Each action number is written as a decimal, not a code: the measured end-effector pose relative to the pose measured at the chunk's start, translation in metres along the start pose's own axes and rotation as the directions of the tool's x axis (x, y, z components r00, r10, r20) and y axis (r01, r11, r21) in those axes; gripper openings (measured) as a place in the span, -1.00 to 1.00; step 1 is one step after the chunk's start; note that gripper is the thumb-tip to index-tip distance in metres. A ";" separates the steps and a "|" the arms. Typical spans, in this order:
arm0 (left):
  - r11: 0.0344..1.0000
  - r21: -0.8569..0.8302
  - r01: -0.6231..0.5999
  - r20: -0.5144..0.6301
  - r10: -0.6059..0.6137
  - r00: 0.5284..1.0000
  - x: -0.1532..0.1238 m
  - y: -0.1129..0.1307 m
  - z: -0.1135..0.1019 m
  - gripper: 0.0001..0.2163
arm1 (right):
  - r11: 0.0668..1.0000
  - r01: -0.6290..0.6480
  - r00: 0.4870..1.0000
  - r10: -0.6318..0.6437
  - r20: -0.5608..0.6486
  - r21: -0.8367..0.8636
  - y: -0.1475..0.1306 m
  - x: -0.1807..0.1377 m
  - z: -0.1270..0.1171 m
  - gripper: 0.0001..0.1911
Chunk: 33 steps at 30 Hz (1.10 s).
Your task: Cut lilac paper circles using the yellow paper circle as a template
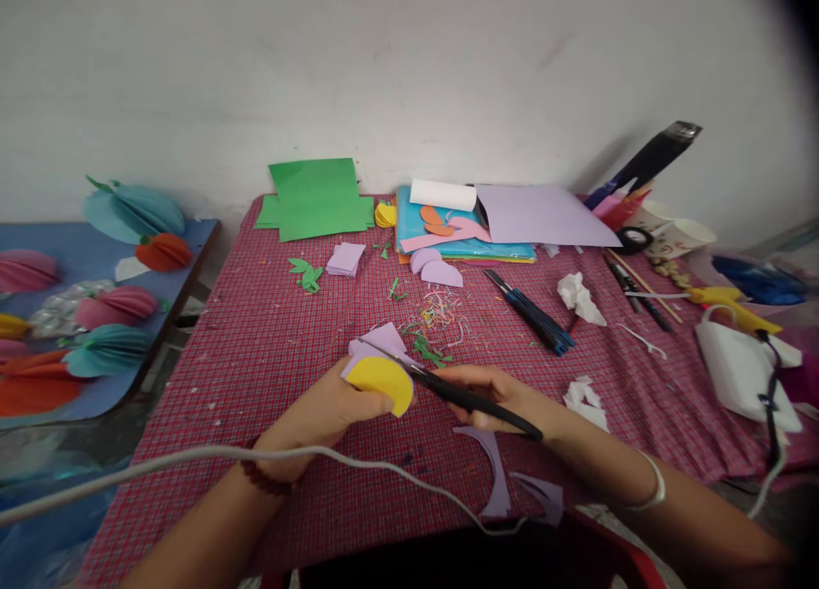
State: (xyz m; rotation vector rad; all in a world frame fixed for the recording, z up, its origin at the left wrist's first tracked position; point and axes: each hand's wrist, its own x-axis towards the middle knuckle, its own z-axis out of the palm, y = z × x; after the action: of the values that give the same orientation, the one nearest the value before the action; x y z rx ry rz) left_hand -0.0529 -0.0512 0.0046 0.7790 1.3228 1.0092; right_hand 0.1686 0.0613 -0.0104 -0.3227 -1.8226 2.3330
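My left hand [345, 405] pinches a yellow paper half-circle [387, 380] laid over a piece of lilac paper [384, 341]. In my right hand [490, 393] are black-handled scissors [479, 399], their blades reaching left across the lilac paper just above the yellow curve. Curved lilac offcuts [492, 474] lie below my right hand near the table's front edge. Beyond the hands are lilac half-circles [441, 272], a small stack of lilac squares [346, 259] and green paper leaves [307, 275].
A white cable [358, 463] crosses in front of my forearms. A utility knife [537, 317], crumpled tissue [579, 297] and a yellow glue gun [735, 307] lie right. Green sheets [316, 201] and a blue pack [409, 222] sit by the wall. Paper pumpkins [108, 350] stand on the blue table left.
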 end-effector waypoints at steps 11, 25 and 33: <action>0.998 0.065 0.024 0.054 -0.027 0.998 -0.002 0.006 -0.004 -0.76 | 0.999 -0.018 1.000 0.019 0.017 -0.028 -0.009 -0.003 -0.003 -0.39; 0.992 0.129 0.013 0.177 -0.036 0.984 -0.002 0.006 -0.008 -0.79 | 0.978 -0.148 0.987 0.156 0.047 -0.144 -0.026 -0.008 -0.012 -0.36; 0.984 0.176 0.020 0.174 -0.051 0.983 -0.003 0.006 -0.009 -0.78 | 0.969 -0.160 0.983 0.175 0.062 -0.189 -0.028 -0.008 -0.015 -0.40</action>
State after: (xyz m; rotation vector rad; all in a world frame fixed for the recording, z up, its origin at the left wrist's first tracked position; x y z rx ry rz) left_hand -0.0629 -0.0522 0.0102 0.9520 1.2759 0.7832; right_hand 0.1804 0.0797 0.0139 -0.4304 -2.1322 2.3186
